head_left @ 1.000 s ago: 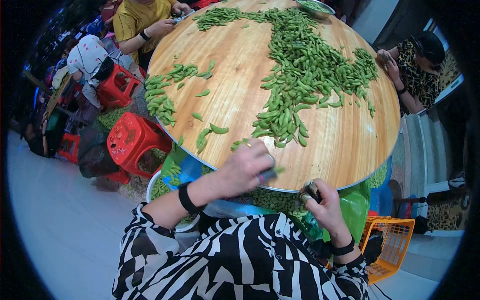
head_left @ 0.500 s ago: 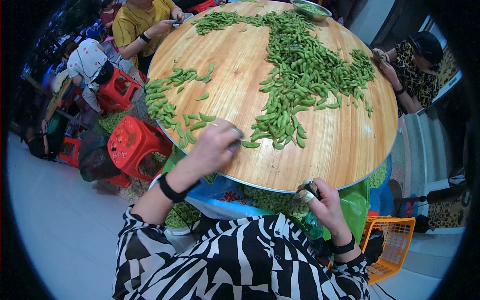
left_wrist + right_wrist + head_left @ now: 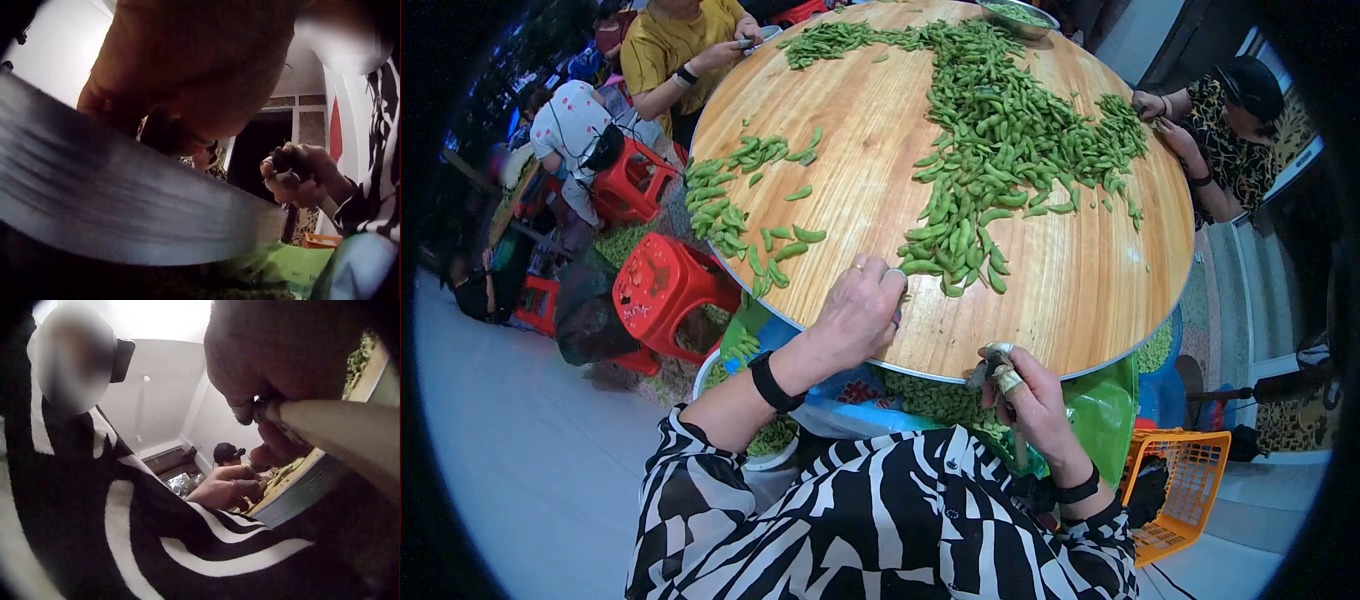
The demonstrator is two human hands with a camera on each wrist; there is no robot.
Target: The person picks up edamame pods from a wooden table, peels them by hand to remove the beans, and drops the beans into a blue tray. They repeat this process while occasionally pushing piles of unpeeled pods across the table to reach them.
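In the head view the left hand [image 3: 862, 310] is low over the round wooden table [image 3: 870, 140], fingers bent loosely, just left of the lower end of a heap of green pods [image 3: 990, 150]; nothing is seen held in it. In the right wrist view its fingers [image 3: 249, 487] wear dark covers. At the near table edge the right hand [image 3: 1032, 400], with wrapped fingers, grips a pale handle [image 3: 331, 422]; the tool's far end is hidden. The left wrist view shows the right hand [image 3: 306, 175] curled beyond the table's rim [image 3: 125, 206].
Loose pods [image 3: 715, 205] lie at the table's left. Below the near edge are shelled beans [image 3: 930, 395], a white bucket [image 3: 775, 438] and a green sheet [image 3: 1100, 420]. A red stool [image 3: 662, 285] and orange crate [image 3: 1185, 490] flank the person. Two people work across the table.
The left hand first moved left, where more pods now lie among the loose ones, then came back right. The right hand has turned and shifted slightly left, its pale handle now showing.
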